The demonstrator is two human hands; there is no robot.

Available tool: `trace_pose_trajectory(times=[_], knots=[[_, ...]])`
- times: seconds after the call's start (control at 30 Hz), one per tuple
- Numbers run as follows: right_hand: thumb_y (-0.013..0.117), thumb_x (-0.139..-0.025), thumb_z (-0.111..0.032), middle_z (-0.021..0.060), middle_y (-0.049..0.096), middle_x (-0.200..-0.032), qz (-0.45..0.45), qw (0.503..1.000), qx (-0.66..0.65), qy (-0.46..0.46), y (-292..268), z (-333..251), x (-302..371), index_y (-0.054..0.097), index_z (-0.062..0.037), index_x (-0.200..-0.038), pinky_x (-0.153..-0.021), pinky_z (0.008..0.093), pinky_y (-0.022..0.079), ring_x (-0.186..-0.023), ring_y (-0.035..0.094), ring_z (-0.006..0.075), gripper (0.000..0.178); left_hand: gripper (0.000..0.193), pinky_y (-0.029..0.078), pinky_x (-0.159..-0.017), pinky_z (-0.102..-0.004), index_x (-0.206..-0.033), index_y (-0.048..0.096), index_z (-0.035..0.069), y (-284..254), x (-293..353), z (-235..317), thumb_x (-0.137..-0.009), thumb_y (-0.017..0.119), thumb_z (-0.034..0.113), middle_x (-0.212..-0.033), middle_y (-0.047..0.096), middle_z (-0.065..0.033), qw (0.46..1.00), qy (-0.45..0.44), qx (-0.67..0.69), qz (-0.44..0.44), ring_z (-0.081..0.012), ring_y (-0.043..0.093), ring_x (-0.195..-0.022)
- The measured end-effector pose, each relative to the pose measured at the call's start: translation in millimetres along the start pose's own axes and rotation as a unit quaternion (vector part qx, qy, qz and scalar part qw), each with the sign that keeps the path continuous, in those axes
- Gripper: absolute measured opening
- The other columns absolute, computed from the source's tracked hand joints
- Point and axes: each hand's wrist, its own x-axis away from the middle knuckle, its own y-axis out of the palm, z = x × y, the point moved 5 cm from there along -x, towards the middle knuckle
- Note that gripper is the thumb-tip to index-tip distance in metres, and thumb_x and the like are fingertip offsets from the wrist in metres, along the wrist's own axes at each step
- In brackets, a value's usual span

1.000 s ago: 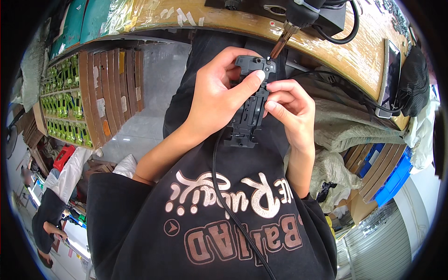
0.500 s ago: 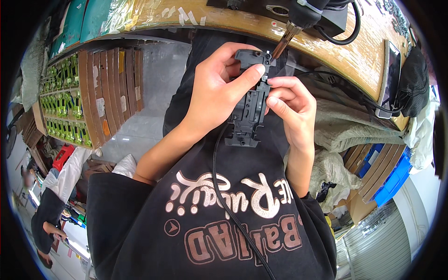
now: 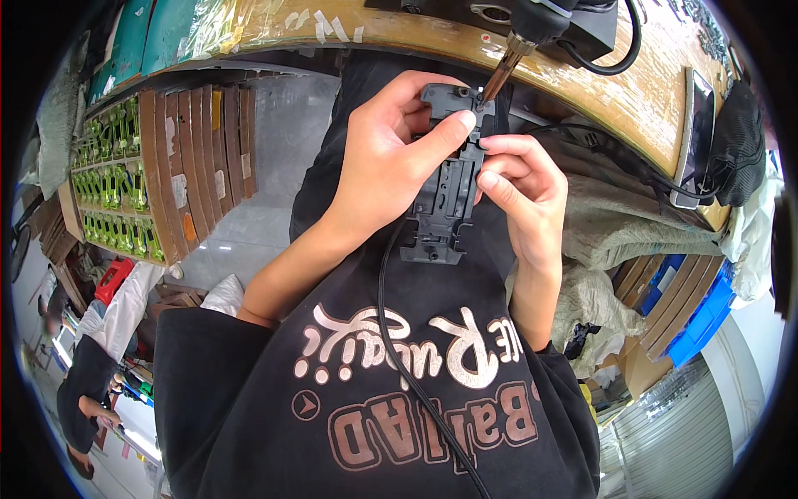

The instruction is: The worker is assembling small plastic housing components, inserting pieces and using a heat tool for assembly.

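A black plastic chassis-like part, long and with molded slots, is held up in front of my shirt. My left hand grips its upper half, thumb across the face and fingers behind. At its right edge my right hand pinches with thumb and index finger; whether a small piece is also between them is hidden. A black power screwdriver with a coppery tapered nose slants down from the bench, its thin bit at the part's upper right corner, near my left thumb.
The wooden bench crosses the top, with a black box and a phone-like screen device. Cardboard trays of green parts stand at left. A black cable runs down my shirt. Another person is at far left.
The screwdriver has shifted slightly left and up. Both hands and the part have moved a little to the right, with the grip unchanged.
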Motion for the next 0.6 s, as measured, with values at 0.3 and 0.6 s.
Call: trace_pose_trajectory(times=[0.3, 0.6], knots=[[0.058, -0.075, 0.0, 0.0054, 0.056, -0.071, 0.006, 1.0, 0.014, -0.002, 2, -2, 2, 0.05, 0.0041, -0.099, -0.059, 0.02, 0.044, -0.063, 0.053, 0.0097, 0.025, 0.023, 0.046, -0.063, -0.0212, -0.096, 0.049, -0.004, -1, 1, -1, -0.076, 0.058, 0.003, -0.082, 0.056, -0.006, 1.0, -0.001, -0.003, -0.001, -0.0086, 0.054, -0.073], [0.06, -0.072, -0.001, 0.0, 0.052, -0.063, 0.036, 0.986, 0.117, 0.112, -35, 31, 12, 0.048, 0.0, -0.091, -0.052, 0.0187, 0.042, -0.056, 0.051, 0.0066, 0.022, 0.042, 0.045, -0.062, -0.0228, -0.109, 0.038, 0.001, 4, 2, -61, -0.076, 0.061, 0.017, -0.094, 0.051, -0.008, 0.985, 0.018, -0.125, -0.117, -0.0122, 0.051, -0.078]])
